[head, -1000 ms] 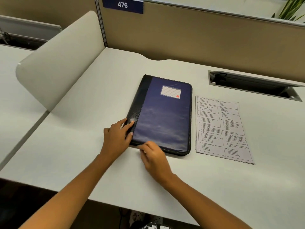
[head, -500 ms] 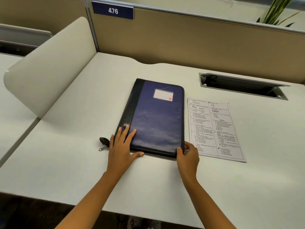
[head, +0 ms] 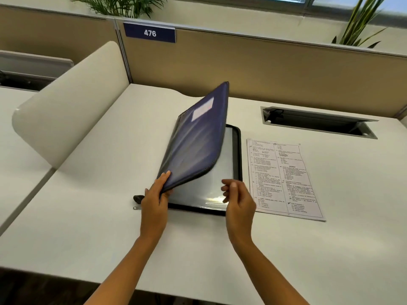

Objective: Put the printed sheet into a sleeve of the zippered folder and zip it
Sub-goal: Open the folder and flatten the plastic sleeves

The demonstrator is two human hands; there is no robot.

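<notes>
- White desk fills the view, tan partition behind with a blue "476" sign; curved white divider on the left, plants along the top.
- Cable tray slot is recessed in the desk, far right.
- Zippered folder sits mid-desk, unzipped and half open; long axis runs away from the person, spine on the left, blue cover tilted up to the left with its label toward the far end.
- Clear sleeve lies exposed inside the folder's lower half, flat and glossy.
- Printed sheet lies flat on the desk just right of the folder, not touching it, long axis parallel to the folder, text top toward the partition.
- Left hand pinches the cover's near corner, thumb under and fingers on top, holding it raised.
- Right hand hovers over the sleeve's near right corner, fingers loosely curled, holding nothing.
- Zipper pull rests on the desk beside the left hand.
</notes>
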